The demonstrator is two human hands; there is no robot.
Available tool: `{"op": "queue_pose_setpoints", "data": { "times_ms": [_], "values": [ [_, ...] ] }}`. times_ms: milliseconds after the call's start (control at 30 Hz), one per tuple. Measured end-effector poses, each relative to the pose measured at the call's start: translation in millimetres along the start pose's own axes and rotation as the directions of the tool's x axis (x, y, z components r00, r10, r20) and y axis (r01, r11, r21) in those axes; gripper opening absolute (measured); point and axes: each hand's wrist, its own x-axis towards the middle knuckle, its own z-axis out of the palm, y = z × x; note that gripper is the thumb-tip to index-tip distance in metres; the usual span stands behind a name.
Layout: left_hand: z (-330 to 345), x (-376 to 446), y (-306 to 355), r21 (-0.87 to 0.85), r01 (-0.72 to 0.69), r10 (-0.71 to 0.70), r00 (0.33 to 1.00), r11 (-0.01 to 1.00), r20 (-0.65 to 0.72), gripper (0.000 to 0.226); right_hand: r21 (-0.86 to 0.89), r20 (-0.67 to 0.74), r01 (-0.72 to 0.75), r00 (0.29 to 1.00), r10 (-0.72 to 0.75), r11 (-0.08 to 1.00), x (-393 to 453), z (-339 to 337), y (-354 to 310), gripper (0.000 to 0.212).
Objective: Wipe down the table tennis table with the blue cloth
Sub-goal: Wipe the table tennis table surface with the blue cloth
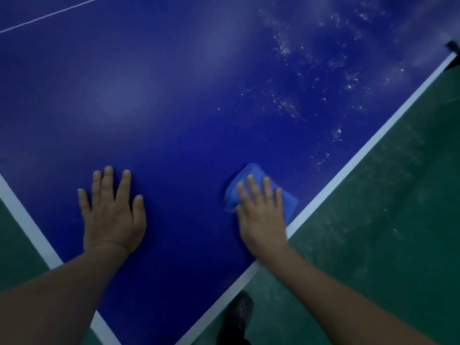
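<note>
The dark blue table tennis table (174,108) fills most of the head view, seen from a corner edged with white lines. My right hand (261,215) lies flat with straight fingers on the folded blue cloth (251,174), pressing it to the tabletop close to the right white edge line (348,168). My left hand (112,212) rests flat on the bare table surface, fingers spread, about a hand's width left of the cloth. Pale specks of dust or droplets (286,103) are scattered over the table beyond the cloth, toward the upper right.
Green floor (385,232) lies right of the table and at the lower left. A dark perforated shoe (240,312) stands on the floor below the table corner. A thin white line (49,13) crosses the far table. A dark object (453,47) sits at the right edge.
</note>
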Motion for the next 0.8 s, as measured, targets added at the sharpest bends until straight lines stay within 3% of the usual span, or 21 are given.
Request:
{"op": "queue_pose_setpoints", "data": {
  "times_ms": [67, 100, 167, 233, 300, 367, 433, 567, 800],
  "values": [
    [-1, 0, 0, 0.004, 0.005, -0.005, 1.0, 1.0, -0.003, 0.072, 0.009, 0.049, 0.267, 0.963, -0.267, 0.964, -9, 3, -8, 0.051],
    [-1, 1, -1, 0.006, 0.006, -0.006, 1.0, 1.0, 0.001, 0.072, 0.021, 0.056, 0.323, 0.944, -0.324, 0.946, -5, 2, 0, 0.05],
    [-1, 2, 0, 0.012, 0.004, -0.004, 1.0, 1.0, 0.003, 0.072, 0.001, 0.033, 0.254, 0.967, -0.254, 0.967, 16, -2, 27, 0.05],
    [0, 1, 0, 0.018, 0.003, -0.003, 1.0, 1.0, 0.004, 0.072, 0.01, 0.018, 0.026, 0.999, -0.026, 1.0, 41, -10, 55, 0.053],
    [0, 1, 1, 0.017, 0.002, -0.002, 1.0, 1.0, 0.005, 0.072, 0.022, 0.011, -0.168, 0.986, 0.167, 0.986, 56, -16, 68, 0.056],
    [1, 1, 0, 0.016, 0.003, -0.003, 1.0, 1.0, 0.004, 0.071, 0.021, -0.022, -0.256, 0.966, 0.256, 0.967, 53, -15, 56, 0.057],
    [2, 0, 0, 0.022, -0.001, 0.001, 1.0, 1.0, -0.007, 0.07, 0.038, -0.01, -0.209, 0.978, 0.21, 0.977, 43, -11, 26, 0.056],
    [5, 0, 0, 0.035, -0.012, 0.014, 0.999, 0.999, -0.033, 0.067, 0.091, 0.024, 0.043, 0.999, -0.045, 0.995, 56, 2, -51, 0.052],
    [8, 2, -4, 0.036, -0.033, 0.035, 0.998, 0.999, -0.051, 0.066, 0.197, -0.037, -0.014, 0.999, 0.022, 0.98, 214, 10, -169, 0.05]
  ]
}}
